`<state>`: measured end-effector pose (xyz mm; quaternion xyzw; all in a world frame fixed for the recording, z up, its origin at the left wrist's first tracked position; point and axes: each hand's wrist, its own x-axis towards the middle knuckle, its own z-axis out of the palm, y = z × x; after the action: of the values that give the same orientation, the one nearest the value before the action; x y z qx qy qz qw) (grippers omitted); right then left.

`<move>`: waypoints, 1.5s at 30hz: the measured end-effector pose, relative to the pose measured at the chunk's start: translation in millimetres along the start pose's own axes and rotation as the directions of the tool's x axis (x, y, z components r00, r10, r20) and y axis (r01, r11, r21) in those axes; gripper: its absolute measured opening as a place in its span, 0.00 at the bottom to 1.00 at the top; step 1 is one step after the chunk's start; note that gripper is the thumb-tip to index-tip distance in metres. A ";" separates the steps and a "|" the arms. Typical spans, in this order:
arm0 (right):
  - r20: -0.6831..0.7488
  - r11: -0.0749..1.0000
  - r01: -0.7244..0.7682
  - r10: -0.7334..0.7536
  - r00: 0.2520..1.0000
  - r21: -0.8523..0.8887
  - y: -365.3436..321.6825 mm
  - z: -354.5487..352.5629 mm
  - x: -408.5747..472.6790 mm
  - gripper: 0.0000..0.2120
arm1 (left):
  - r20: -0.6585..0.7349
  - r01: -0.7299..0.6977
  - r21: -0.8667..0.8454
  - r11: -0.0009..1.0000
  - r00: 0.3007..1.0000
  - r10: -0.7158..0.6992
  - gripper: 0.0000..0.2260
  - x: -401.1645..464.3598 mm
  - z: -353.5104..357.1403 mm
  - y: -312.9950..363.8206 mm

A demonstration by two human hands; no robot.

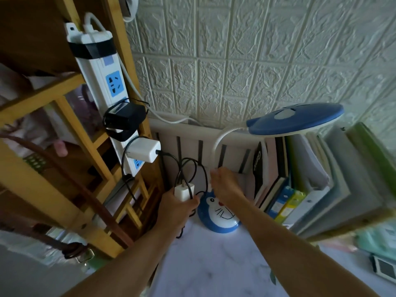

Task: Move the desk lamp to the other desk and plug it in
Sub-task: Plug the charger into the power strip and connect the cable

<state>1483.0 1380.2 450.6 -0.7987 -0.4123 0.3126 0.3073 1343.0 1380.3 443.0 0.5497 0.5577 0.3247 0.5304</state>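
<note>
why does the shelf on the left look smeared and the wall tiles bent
Head view: motion blur smears the wooden shelf and the books at the edges; the wide-angle lens bows the wall tiles; light is dim and flat, yet both hands and the lamp stay fairly sharp.

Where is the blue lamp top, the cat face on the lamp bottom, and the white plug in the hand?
lamp head (293, 120), head view, blue top surface
lamp base (218, 217), head view, cartoon face
white plug (183, 191), head view, its white body
</note>
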 end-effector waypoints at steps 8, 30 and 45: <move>-0.003 0.864 0.027 -0.030 1.000 0.503 -29.0 -16.6 -32.1 0.26 | 0.209 0.035 0.029 0.999 0.977 -0.041 0.07 -20.6 -15.2 15.2; -0.274 0.906 0.212 -0.113 0.955 0.367 -101.4 -29.2 -76.8 0.15 | 0.183 -0.094 -0.129 0.987 0.976 0.117 0.29 -42.3 -102.5 83.1; -0.002 0.822 0.109 -0.129 0.992 0.560 -168.2 -28.0 -116.8 0.07 | 0.290 -0.148 -0.341 0.928 0.923 0.254 0.12 -45.2 -139.4 109.8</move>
<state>1371.5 1353.5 622.5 -0.6410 -0.3574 0.4138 0.5387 1232.6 1388.1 589.0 0.5600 0.3428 0.3659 0.6596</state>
